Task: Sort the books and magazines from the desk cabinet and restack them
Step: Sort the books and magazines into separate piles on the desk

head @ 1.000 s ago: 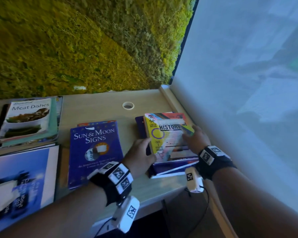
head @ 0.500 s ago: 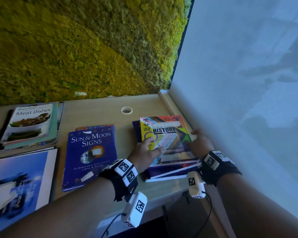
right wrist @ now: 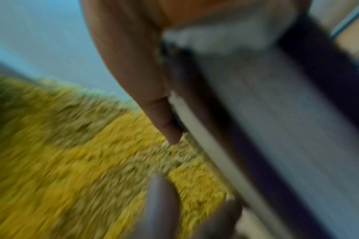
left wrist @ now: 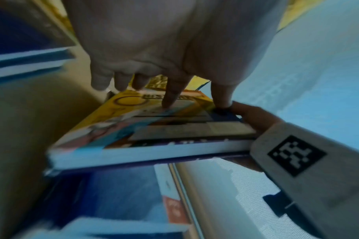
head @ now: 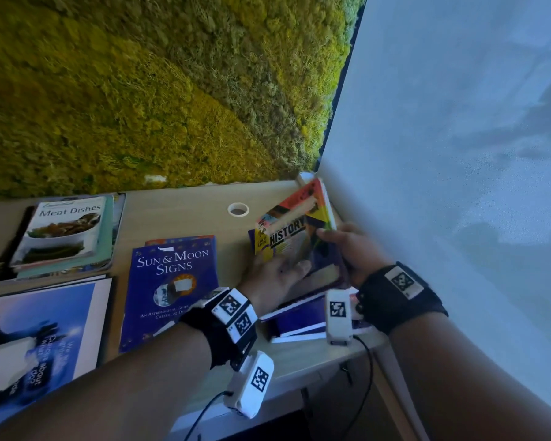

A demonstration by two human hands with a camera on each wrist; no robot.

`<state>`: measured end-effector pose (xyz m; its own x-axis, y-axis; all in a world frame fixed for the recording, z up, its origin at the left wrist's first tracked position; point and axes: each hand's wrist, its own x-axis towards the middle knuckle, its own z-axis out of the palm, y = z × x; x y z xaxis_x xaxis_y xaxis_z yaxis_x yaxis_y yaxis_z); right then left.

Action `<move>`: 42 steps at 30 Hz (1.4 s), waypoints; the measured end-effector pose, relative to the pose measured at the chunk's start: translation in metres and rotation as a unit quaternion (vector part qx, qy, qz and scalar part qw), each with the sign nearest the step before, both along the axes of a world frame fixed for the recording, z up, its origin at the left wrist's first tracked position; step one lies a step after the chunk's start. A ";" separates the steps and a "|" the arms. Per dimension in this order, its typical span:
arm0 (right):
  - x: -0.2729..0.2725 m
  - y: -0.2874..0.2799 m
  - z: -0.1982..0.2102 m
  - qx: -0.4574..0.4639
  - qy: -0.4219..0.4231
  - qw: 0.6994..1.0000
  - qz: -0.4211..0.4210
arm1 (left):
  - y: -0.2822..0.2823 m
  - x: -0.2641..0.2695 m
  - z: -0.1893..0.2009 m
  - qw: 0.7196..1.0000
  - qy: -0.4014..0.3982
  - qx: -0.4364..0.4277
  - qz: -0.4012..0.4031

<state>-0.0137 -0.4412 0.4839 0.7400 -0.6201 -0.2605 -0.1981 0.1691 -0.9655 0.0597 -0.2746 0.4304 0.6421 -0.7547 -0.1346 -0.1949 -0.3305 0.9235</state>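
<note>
The History book is held tilted above a stack of purple books at the desk's right end, its long axis running from the near edge up toward the far right corner. It is gripped along its right edge by the right hand, while the left hand rests on the cover with fingers spread. The wooden desk is backed by a moss wall and flanked by a pale blind.
</note>
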 end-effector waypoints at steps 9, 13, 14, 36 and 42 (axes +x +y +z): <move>0.040 0.103 0.030 -0.170 -0.136 0.953 0.211 | 0.067 0.038 0.072 0.879 0.369 -0.285 0.095; 0.074 0.070 0.016 -0.376 -0.030 0.908 0.180 | 0.099 0.064 0.075 0.834 0.357 -0.365 0.208; 0.081 0.059 0.007 -0.382 0.025 0.913 0.143 | 0.107 0.073 0.074 0.828 0.343 -0.382 0.228; 0.281 0.089 -0.098 -0.212 0.118 0.956 0.167 | 0.152 0.300 -0.012 0.930 0.248 -0.013 0.270; 0.261 0.082 -0.118 -0.077 0.157 0.972 0.154 | 0.156 0.286 -0.028 0.935 0.224 0.014 0.276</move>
<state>0.2470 -0.3590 0.3654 0.7962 -0.4306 -0.4249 -0.5055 -0.0876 -0.8584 0.3453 -0.1186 0.4022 0.8074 -0.3183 -0.4968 0.4153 -0.2915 0.8617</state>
